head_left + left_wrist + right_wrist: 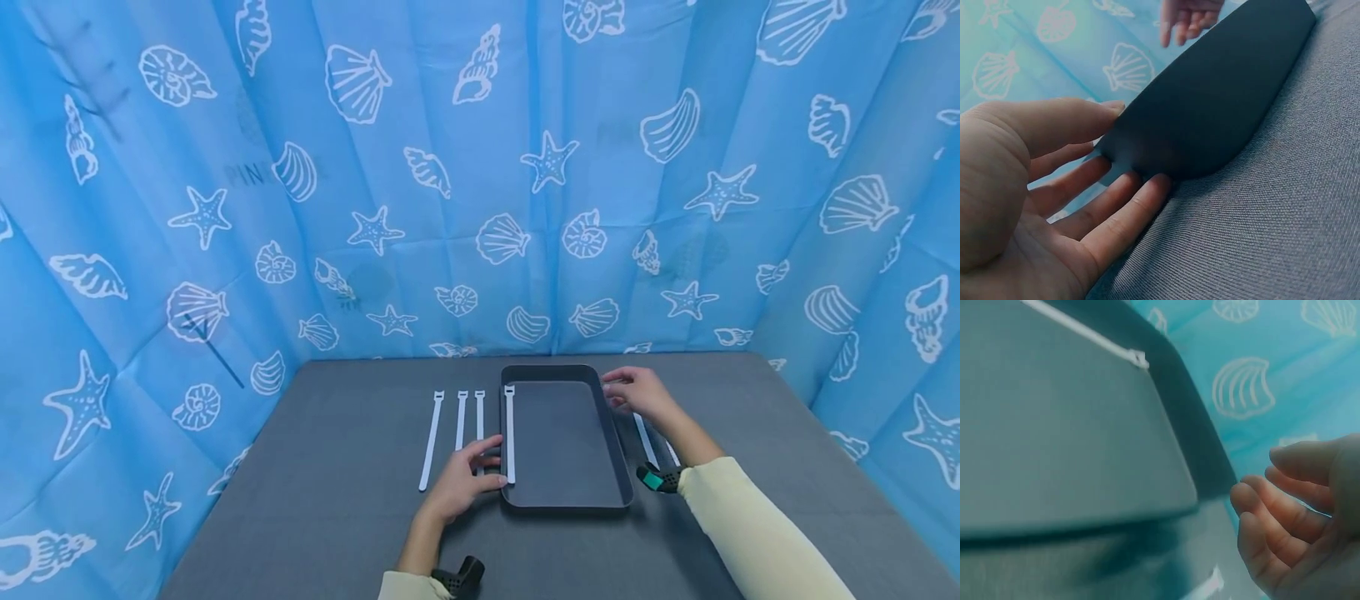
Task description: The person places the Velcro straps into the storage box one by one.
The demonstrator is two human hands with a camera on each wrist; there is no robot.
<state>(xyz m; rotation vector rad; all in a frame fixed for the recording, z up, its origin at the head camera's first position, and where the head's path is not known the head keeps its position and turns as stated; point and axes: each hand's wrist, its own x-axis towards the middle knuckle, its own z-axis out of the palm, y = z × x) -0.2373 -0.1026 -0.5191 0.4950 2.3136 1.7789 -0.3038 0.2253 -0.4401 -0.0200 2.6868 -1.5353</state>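
Observation:
A dark grey rectangular tray [570,442] rests on the table, with one white strap [511,433] with a slotted head lying lengthwise along its left side. My left hand [459,482] is at the tray's left wall near the front corner. In the left wrist view the thumb reaches the rim and the extended fingertips [1159,182] touch the wall's outer side low down. My right hand [637,390] is beside the far right corner, its fingers loosely bent with nothing between them. The right wrist view shows these fingertips [1244,497] right at the tray's corner.
Left of the tray lie three more white straps [431,442], one partly behind my left hand. To its right are further white straps [646,440], partly covered by my right forearm. A blue shell-patterned curtain [450,208] surrounds the grey table [337,500].

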